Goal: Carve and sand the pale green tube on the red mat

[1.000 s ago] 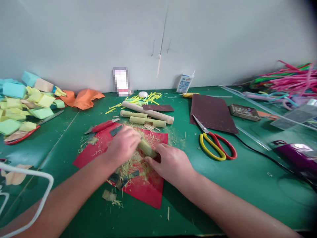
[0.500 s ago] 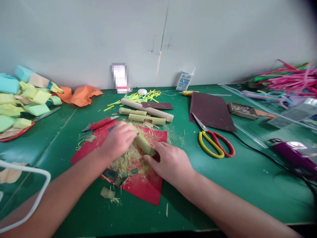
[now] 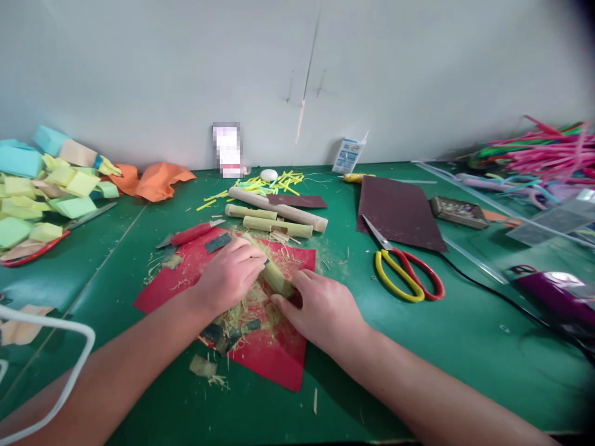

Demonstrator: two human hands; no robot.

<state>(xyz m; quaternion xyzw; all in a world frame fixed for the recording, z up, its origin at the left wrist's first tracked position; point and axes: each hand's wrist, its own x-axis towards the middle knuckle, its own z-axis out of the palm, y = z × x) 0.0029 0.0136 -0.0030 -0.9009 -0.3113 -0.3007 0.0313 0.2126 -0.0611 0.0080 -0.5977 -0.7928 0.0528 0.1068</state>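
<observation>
A pale green bamboo tube (image 3: 277, 278) lies slantwise over the red sheet (image 3: 288, 365). My right hand (image 3: 325, 303) grips its near right end, thumb on one side and fingers on the other. At the tube's far part, my left hand (image 3: 235, 269) is closed over it, fingers bent and pressed together. A dark edge of what looks like a small piece of sandpaper shows under those fingertips; most of it is hidden. Shavings and dust (image 3: 235, 313) are spread below the tube, with dark sandpaper scraps (image 3: 217, 241) among them.
Behind the sheet lie two cut bamboo pieces (image 3: 279, 227) and a longer pale tube (image 3: 304, 217). A red-handled knife (image 3: 191, 233) rests at the left. To the right are scissors (image 3: 402, 272), a brown sandpaper sheet (image 3: 400, 214) and a purple device (image 3: 553, 291) with a cable.
My left hand has slid a little down and right along the bamboo tube, uncovering a dark scrap behind it. My right hand keeps its grip. The view has shifted slightly.
</observation>
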